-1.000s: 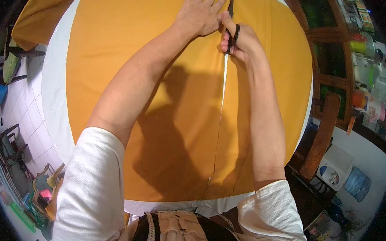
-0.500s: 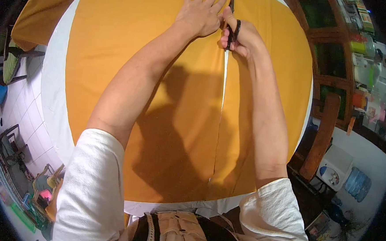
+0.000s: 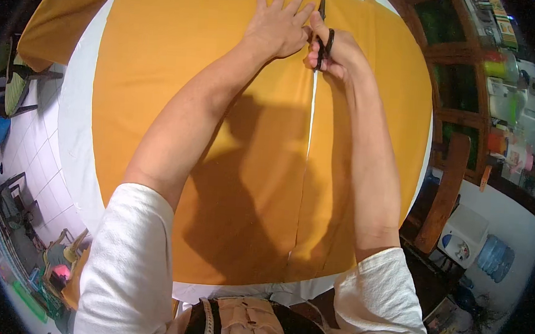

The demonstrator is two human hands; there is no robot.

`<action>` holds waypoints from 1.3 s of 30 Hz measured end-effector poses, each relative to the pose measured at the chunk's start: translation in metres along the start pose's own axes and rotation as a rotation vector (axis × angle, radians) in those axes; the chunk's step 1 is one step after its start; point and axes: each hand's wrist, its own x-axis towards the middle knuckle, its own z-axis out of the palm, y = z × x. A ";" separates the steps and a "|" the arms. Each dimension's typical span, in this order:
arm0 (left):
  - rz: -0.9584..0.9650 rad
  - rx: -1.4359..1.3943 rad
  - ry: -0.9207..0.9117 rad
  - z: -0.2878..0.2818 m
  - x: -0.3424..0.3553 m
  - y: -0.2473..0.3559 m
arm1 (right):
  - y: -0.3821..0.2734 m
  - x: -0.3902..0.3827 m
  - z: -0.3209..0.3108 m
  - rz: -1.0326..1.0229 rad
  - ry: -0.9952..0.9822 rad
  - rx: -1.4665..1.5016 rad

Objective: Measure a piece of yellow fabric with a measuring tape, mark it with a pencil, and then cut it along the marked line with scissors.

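Note:
A wide mustard-yellow fabric [image 3: 162, 81] lies spread over a white cloth [image 3: 76, 112] on the table. Pressed flat on the fabric near the far edge, my left hand [image 3: 277, 28] has its fingers spread. Just to its right, my right hand [image 3: 339, 52] grips black-handled scissors [image 3: 321, 45], whose blades point away from me. A long slit runs through the fabric from the scissors back toward the near edge, and white shows through its wider upper part. The blade tips reach the top of the picture.
More yellow fabric [image 3: 68, 17] hangs at the far left. On the right stand a wooden cabinet [image 3: 461, 50], a wooden chair back [image 3: 446, 196] and a blue water jug [image 3: 495, 257]. Various household items crowd the lower left beside a tiled floor [image 3: 37, 171].
My left hand has shifted slightly toward me, still flat on the fabric. My right hand and the scissors stay in nearly the same place.

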 end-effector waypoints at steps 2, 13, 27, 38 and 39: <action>-0.011 0.095 -0.103 -0.005 0.004 0.004 | 0.003 0.003 -0.006 0.006 -0.031 -0.011; -0.039 0.101 -0.182 -0.019 0.004 0.006 | -0.007 0.017 0.000 0.046 -0.016 0.011; -0.011 0.128 -0.099 -0.008 0.003 0.006 | -0.015 0.020 -0.008 0.036 -0.036 0.039; -0.043 0.038 -0.180 -0.015 0.006 0.006 | -0.020 0.027 -0.012 -0.099 -0.006 -0.032; -0.040 0.037 -0.178 -0.013 0.006 0.006 | -0.024 0.024 -0.012 -0.101 -0.004 -0.032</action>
